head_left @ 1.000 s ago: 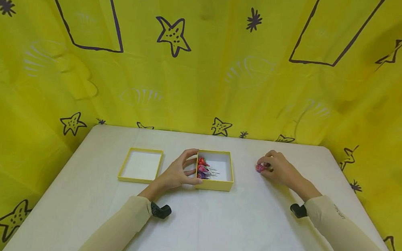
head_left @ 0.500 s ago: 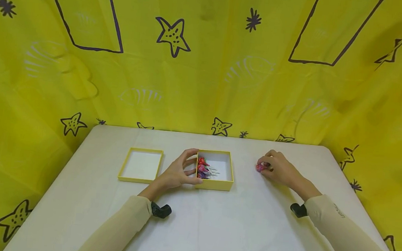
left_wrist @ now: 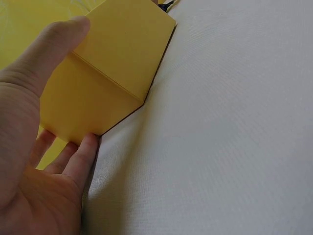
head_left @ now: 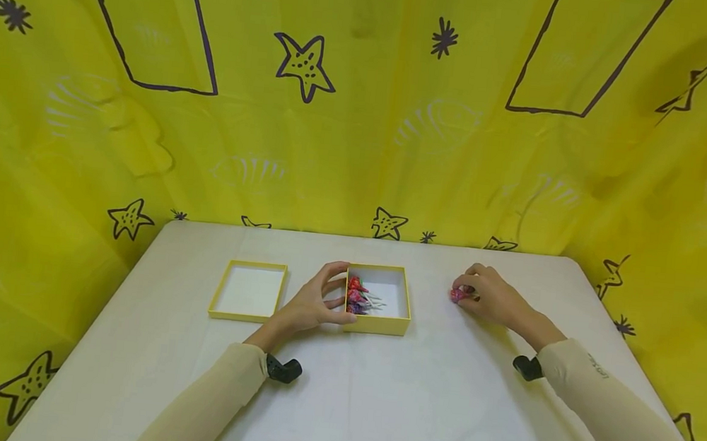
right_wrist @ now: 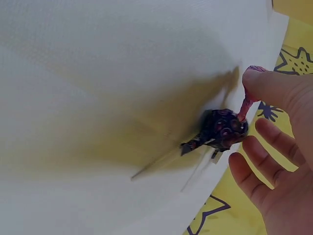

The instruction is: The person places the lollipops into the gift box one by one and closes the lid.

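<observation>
My left hand (head_left: 309, 306) grips the left side of an open yellow box (head_left: 377, 326), thumb at the front corner and a finger at the back one. Inside the box, several lollipops (head_left: 357, 296) lie with wrapped heads to the left and white sticks pointing right. Right of the box, my right hand (head_left: 494, 299) pinches a pink-wrapped lollipop (right_wrist: 247, 102) between thumb and index finger. Just below it in the right wrist view, a dark-wrapped lollipop (right_wrist: 222, 129) lies on the white cloth, with thin sticks showing. The other right fingers are loosely bent.
A shallow yellow lid (head_left: 251, 291) with a white inside lies left of my left hand. White cloth (head_left: 412, 411) covers the table. Yellow curtains (head_left: 347, 149) with starfish drawings stand behind it and at both sides.
</observation>
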`<action>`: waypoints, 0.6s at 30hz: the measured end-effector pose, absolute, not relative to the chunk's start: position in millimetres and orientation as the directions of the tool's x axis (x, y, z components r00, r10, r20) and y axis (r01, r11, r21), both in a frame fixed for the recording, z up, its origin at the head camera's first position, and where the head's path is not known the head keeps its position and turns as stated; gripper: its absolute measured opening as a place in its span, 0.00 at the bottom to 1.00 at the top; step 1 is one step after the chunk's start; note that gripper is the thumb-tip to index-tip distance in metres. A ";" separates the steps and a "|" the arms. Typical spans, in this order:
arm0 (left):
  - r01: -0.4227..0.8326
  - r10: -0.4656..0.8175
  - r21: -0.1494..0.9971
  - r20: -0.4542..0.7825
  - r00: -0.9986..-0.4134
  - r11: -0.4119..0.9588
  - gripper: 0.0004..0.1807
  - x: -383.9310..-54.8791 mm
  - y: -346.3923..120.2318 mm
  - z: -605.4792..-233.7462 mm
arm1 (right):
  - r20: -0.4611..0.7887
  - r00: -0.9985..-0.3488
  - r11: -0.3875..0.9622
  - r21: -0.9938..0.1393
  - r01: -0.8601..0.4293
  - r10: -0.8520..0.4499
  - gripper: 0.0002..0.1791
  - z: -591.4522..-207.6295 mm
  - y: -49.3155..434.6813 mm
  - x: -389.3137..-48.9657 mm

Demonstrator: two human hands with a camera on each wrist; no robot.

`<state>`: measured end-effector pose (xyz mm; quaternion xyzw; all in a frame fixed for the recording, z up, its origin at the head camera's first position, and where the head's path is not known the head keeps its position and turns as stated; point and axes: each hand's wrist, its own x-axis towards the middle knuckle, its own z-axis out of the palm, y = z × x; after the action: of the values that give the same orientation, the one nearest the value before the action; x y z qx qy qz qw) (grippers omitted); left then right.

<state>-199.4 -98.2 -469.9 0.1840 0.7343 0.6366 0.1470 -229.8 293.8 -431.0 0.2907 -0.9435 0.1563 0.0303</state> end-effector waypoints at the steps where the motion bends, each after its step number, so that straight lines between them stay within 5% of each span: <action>1: 0.083 0.458 0.989 0.019 -0.889 0.121 0.55 -199.3 -98.3 -469.8 | 0.155 -0.823 0.775 -0.281 -0.566 -0.546 0.12 -429.6 293.2 -229.9; 18: 0.089 0.464 0.991 0.031 -0.885 0.103 0.56 -200.2 -98.9 -471.4 | 0.146 -0.789 0.690 -0.408 -0.597 -0.596 0.12 -386.8 268.6 -229.2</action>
<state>-200.2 -98.9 -471.4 0.1900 0.7281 0.6421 0.1463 -229.2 268.6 -386.8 0.3245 -0.9194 0.2224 0.0008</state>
